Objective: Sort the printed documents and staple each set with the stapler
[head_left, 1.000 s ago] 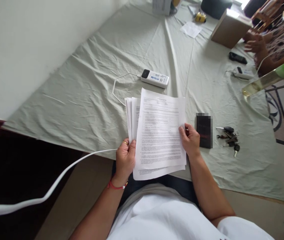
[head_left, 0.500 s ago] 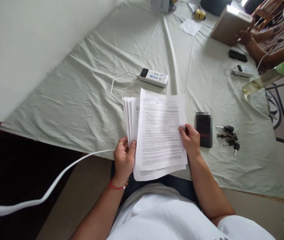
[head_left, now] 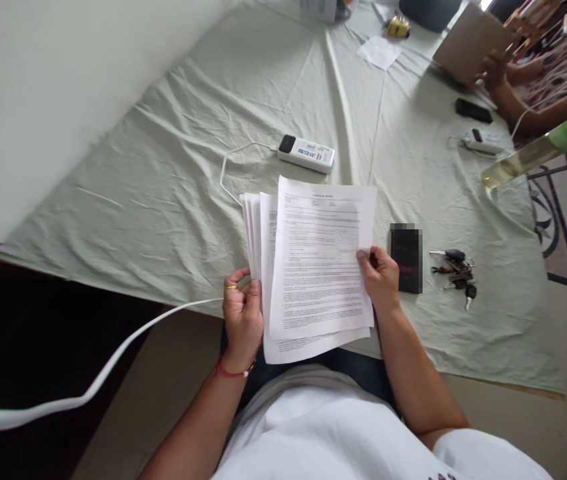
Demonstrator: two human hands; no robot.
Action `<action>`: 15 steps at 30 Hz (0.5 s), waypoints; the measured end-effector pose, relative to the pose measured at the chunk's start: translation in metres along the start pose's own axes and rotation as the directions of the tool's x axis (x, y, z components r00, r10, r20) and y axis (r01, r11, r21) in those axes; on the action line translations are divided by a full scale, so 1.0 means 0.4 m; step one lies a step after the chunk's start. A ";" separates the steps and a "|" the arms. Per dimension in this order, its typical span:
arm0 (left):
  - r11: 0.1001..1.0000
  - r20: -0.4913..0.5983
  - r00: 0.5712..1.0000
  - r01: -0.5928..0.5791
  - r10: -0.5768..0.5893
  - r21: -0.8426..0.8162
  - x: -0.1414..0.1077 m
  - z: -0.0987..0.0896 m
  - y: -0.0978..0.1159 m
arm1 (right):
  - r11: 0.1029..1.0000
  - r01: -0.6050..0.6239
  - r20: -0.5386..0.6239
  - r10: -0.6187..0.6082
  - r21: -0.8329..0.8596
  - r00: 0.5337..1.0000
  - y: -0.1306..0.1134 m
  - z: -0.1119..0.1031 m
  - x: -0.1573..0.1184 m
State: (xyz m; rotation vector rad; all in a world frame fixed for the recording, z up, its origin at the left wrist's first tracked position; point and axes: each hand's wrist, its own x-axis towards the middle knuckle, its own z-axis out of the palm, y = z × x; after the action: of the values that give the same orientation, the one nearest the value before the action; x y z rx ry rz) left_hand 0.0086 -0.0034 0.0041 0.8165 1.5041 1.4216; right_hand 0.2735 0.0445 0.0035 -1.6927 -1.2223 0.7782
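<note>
Papers (head_left: 320,267): pinched by the left side with left hand (head_left: 242,310), thumb in front, and by the right edge with right hand (head_left: 382,277), thumb in front too. Held above the near edge of the table (head_left: 188,147). Looked white, closely printed in small dark lines, with a heading on top and a boxed part midway, too small to read. Fanned out at the left, with a lower sheet (head_left: 320,344) showing below. Had a white device (head_left: 306,154) just past the top edge, a flat black item (head_left: 408,260) just beside right hand, keys (head_left: 458,273) farther right, and a bottle (head_left: 523,161) well apart.
</note>
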 end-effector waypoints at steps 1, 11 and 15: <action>1.000 0.004 1.000 0.003 -0.003 -0.016 0.001 0.000 0.000 | 1.000 -0.003 -0.001 0.003 0.004 1.000 0.000 0.000 0.000; 0.989 0.065 0.997 -0.041 0.051 -0.142 -0.003 0.006 0.005 | 1.000 0.012 -0.015 -0.011 0.021 1.000 0.009 0.002 0.002; 0.996 0.050 0.996 -0.067 0.070 -0.053 0.006 0.001 -0.008 | 0.999 0.003 -0.011 -0.002 0.033 1.000 0.008 0.002 0.002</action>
State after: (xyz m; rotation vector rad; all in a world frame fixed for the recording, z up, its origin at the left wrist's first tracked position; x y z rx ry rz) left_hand 0.0085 -0.0012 0.0005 0.8740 1.4062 1.4720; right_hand 0.2744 0.0449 0.0003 -1.6661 -1.1971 0.7827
